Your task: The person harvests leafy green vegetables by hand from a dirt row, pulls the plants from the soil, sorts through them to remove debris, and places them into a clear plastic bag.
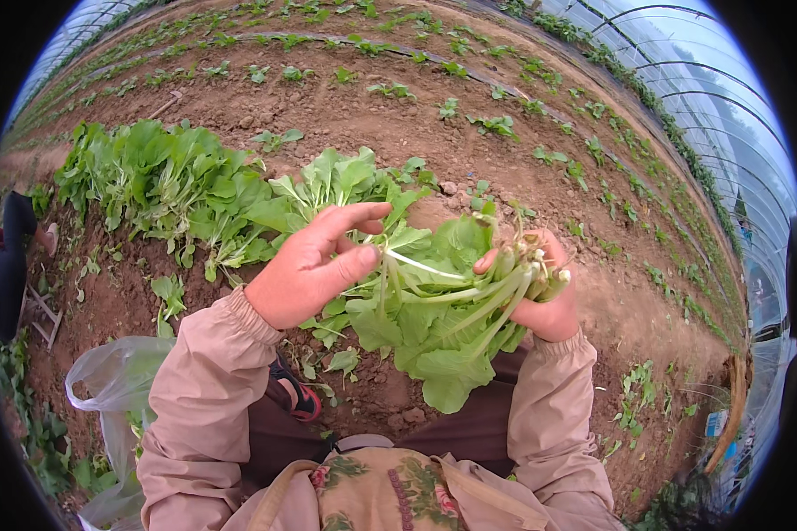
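Note:
My right hand [551, 292] is closed around the stem ends of a bunch of leafy greens [445, 318], whose cut, rooty bases point up and right. The broad leaves hang down and to the left, over my lap. My left hand [319, 265] is at the leafy side of the bunch, thumb and fingers curved around a thin pale stalk [425, 265]; whether they pinch it is not clear. Just beyond my left hand, more greens [339, 179] lie on the soil, beside a long heap of picked greens [166, 179] that stretches left.
A clear plastic bag [123, 378] with greens inside lies at lower left. At the far left are another person's leg [16, 265] and a small stool frame [43, 318]. Rows of young plants [495, 125] cross the soil ahead, under a hooped plastic tunnel [724, 99].

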Demonstrator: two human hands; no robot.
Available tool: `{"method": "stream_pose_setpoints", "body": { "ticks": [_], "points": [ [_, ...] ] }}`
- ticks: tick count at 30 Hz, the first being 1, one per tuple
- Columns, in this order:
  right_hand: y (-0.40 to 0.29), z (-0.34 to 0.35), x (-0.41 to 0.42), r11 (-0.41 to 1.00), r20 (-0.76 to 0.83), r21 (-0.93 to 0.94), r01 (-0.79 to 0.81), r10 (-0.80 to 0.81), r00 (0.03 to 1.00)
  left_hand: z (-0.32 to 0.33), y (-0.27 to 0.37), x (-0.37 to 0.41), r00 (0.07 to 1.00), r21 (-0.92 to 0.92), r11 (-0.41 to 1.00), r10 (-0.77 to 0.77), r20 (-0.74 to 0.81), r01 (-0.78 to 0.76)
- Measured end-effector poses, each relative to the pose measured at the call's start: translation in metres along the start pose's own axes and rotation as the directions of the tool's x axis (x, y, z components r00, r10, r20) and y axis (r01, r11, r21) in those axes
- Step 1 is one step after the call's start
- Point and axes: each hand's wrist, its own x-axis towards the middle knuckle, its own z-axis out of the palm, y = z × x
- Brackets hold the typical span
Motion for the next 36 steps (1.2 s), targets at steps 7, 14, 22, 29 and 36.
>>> {"method": "stream_pose_setpoints", "body": {
  "ticks": [7, 14, 22, 29, 36],
  "points": [
    [-0.001, 0.006, 0.000, 0.990, -0.024, -0.046, -0.133, 0.132, 0.991, -0.005, 0.003, -0.002, 0.972, -0.067, 0.983, -0.155, 0.177, 0.170],
    [0.002, 0.004, -0.004, 0.954, 0.043, -0.281, -0.104, 0.120, 0.992, -0.014, 0.003, -0.012, 0.985, 0.410, 0.909, 0.011, 0.171, -0.081],
    [-0.001, 0.025, 0.003, 0.689, 0.231, -0.670, 0.276, -0.160, 0.960, -0.015, 0.004, -0.019, 0.975, 0.734, 0.664, 0.220, -0.008, -0.144],
    [0.002, 0.050, 0.009, 0.488, 0.402, -0.745, 0.455, -0.216, 0.890, 0.021, 0.014, -0.017, 0.981, 0.124, 0.986, 0.090, 0.174, -0.113],
    [0.010, 0.065, 0.012, 0.187, 0.461, -0.833, 0.521, -0.288, 0.839, 0.038, 0.002, -0.017, 0.994, 0.028, 0.995, -0.098, -0.055, 0.100]
  ]
}}
